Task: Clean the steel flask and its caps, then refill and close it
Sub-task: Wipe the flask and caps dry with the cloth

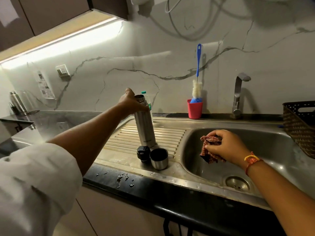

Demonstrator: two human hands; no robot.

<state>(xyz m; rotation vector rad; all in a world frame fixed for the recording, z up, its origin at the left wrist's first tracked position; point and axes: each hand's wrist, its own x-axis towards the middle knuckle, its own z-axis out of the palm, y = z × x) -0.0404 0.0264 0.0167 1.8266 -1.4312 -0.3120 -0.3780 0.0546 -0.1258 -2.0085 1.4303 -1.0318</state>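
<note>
The steel flask (145, 126) stands upright and uncapped on the ribbed drainboard (167, 137). My left hand (132, 103) grips it near the neck. In front of it sit the black inner cap (143, 153) and the steel cup cap (159, 158), mouth up. My right hand (225, 146) holds a crumpled red checked cloth (210, 148) over the sink basin (265, 160). A clear plastic bottle with a green cap (148, 99) stands just behind the flask.
A tap (238, 94) rises behind the basin. A red cup (195, 109) holds a blue-handled bottle brush (197, 79). A dark woven basket (301, 126) sits at the right. Another steel bottle (16, 102) stands far left. Water drops lie on the black counter edge (122, 179).
</note>
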